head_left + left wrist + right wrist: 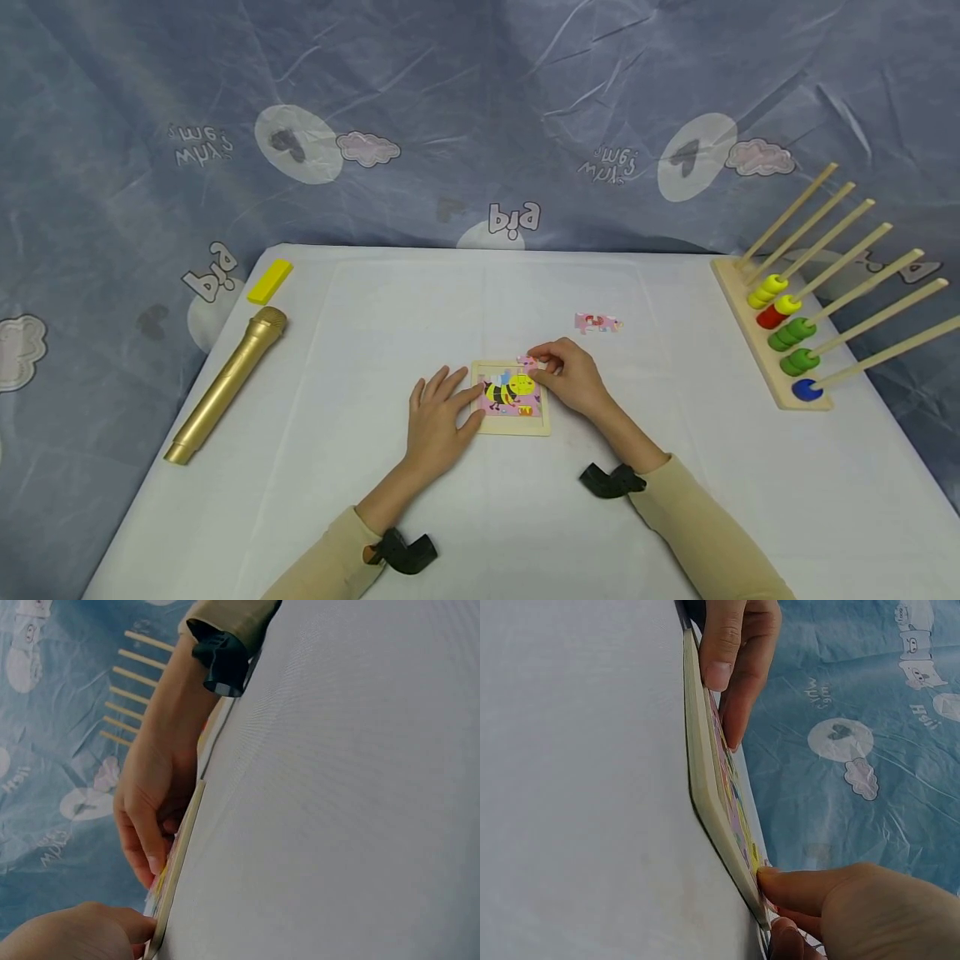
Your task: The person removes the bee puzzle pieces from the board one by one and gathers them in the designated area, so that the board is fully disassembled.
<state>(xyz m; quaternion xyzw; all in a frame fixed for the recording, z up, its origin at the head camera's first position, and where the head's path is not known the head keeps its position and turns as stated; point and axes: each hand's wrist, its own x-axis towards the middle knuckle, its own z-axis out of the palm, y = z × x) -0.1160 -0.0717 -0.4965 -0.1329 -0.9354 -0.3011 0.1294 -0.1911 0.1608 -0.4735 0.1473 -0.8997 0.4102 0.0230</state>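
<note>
L hand [438, 421] is spreading its fingers wide and resting them on the L side of a wooden puzzle board [513, 427], thumb near the bottom L corner. Board's lying flat on the white tabletop [300, 517], approx center, w/ a yellow & black bee pic showing inside the frame. R hand [572, 377] is keeping its fingers narrow, pinching 1 small pink puzzle piece [527, 362] at the board's top R corner; can't tell from the pics if it's seated. Another loose pink piece [597, 322] is lying beyond the R hand, apart from the board. Over on the far L, a gold mic [228, 383] is lying nr a yellow block [270, 282]. Far R, a wooden bead rack [738, 321] is standing w/ 7 rods sticking up.
</note>
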